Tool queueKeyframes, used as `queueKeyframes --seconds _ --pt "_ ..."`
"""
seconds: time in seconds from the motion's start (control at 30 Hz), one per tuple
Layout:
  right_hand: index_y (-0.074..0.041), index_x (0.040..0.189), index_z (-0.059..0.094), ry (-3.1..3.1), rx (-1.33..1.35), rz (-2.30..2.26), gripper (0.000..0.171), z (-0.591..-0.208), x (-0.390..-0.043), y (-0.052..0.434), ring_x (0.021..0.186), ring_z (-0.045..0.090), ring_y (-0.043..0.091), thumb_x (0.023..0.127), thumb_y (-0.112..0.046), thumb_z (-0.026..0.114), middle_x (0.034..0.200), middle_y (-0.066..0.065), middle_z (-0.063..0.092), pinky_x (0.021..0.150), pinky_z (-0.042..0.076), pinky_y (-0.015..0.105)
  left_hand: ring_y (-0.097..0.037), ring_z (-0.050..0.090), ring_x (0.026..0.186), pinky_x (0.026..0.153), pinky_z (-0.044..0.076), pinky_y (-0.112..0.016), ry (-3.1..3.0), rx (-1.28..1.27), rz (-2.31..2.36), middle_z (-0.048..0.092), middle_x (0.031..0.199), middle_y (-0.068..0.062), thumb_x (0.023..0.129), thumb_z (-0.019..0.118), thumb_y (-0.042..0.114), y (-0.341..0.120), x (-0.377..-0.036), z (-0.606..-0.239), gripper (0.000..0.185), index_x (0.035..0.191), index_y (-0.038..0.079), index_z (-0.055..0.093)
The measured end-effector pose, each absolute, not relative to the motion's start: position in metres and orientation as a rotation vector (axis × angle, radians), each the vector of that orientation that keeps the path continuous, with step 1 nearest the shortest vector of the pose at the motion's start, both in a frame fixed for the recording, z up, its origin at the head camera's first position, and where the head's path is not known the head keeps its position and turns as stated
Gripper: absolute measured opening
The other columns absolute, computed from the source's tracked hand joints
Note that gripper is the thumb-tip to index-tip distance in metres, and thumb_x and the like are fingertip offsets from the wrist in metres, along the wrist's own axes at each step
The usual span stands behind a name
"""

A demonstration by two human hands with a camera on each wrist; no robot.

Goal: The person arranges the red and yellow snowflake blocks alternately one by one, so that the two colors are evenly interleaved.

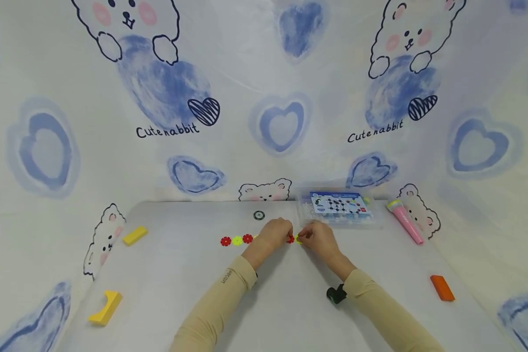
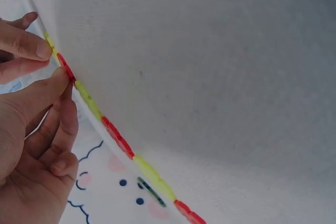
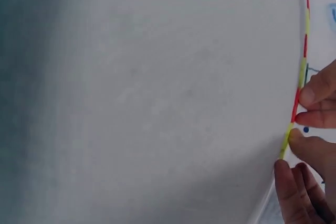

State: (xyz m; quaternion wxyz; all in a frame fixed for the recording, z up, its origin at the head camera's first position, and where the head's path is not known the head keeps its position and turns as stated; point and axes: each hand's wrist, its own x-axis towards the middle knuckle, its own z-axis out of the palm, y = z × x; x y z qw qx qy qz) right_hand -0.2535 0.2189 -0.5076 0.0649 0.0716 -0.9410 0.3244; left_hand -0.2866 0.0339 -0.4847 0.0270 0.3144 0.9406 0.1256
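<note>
A row of small flower-shaped discs [image 1: 236,240], red and yellow by turns, lies flat on the grey worktop [image 1: 180,293] and runs left to right across the person's front. Both hands meet at its right end. The left hand [image 1: 274,233] comes in from the left and pinches a red disc [image 2: 65,66] between thumb and fingertip. The right hand [image 1: 318,237] comes in from the right, its fingers curled round a yellow disc [image 3: 286,137] at the very end of the row, just beside the red one. The two discs sit edge to edge or nearly so; whether they already interlock cannot be told.

The row's long axis lies sideways, so each hand reaches along it, not across it. The right hand is nearer the open end, where the row can grow; the left is nearer the laid part and covers a stretch of it in the head view.

Beyond the hands lies a clear plastic box [image 1: 340,208] with a printed card, and a dark ring [image 1: 258,215] sits left of it. A pink marker [image 1: 406,221] lies to the right, an orange block [image 1: 442,287] nearer the edge, and two yellow blocks [image 1: 134,235] on the left.
</note>
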Motion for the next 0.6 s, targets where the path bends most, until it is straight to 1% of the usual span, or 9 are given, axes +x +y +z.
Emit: queueKeyframes --seconds 0.13,0.33,0.43,0.5,0.6 --pt "-0.007 0.091 0.086 -2.834 0.27 0.956 0.006 -0.508 -0.256 0.215 0.08 0.074 0.016 0.087 -0.004 0.09 0.088 0.002 0.081 0.075 0.061 0.033 -0.02 0.071 0.096 0.092 0.06 -0.03 2.93 0.978 0.361 0.079 0.102 -0.003 0.101 0.078 0.009 0.032 -0.287 -0.484 0.006 0.105 0.01 0.082" --pt "-0.006 0.096 0.086 -2.848 0.251 0.97 0.006 -0.51 -0.256 0.216 0.084 0.078 0.019 0.091 -0.006 0.087 0.091 0.005 0.082 0.08 0.064 0.04 -0.019 0.077 0.095 0.092 0.06 -0.032 3.023 1.14 0.173 0.082 0.099 0.0 0.098 0.082 0.014 0.036 -0.286 -0.49 0.002 0.098 0.012 0.083" --pt "-0.006 0.098 0.086 -2.849 0.245 0.939 0.006 -0.507 -0.253 0.218 0.087 0.078 0.023 0.092 -0.008 0.086 0.095 0.007 0.081 0.081 0.063 0.042 -0.019 0.076 0.093 0.091 0.06 -0.032 3.033 1.145 0.201 0.082 0.097 0.0 0.098 0.084 0.019 0.036 -0.283 -0.49 0.007 0.097 0.012 0.082" --pt "-0.009 0.099 0.087 -2.858 0.243 0.894 0.007 -0.504 -0.251 0.218 0.088 0.077 0.024 0.093 -0.012 0.086 0.099 0.007 0.081 0.079 0.062 0.042 -0.018 0.075 0.092 0.09 0.059 -0.032 3.03 1.124 0.267 0.081 0.096 0.001 0.098 0.084 0.023 0.033 -0.281 -0.49 0.011 0.098 0.012 0.081" --pt "-0.014 0.1 0.088 -2.877 0.243 0.848 0.008 -0.501 -0.246 0.218 0.09 0.077 0.024 0.094 -0.019 0.087 0.102 0.006 0.08 0.072 0.061 0.04 -0.018 0.073 0.09 0.089 0.059 -0.031 3.02 1.103 0.376 0.079 0.095 0.001 0.099 0.084 0.029 0.027 -0.278 -0.487 0.017 0.1 0.013 0.081"
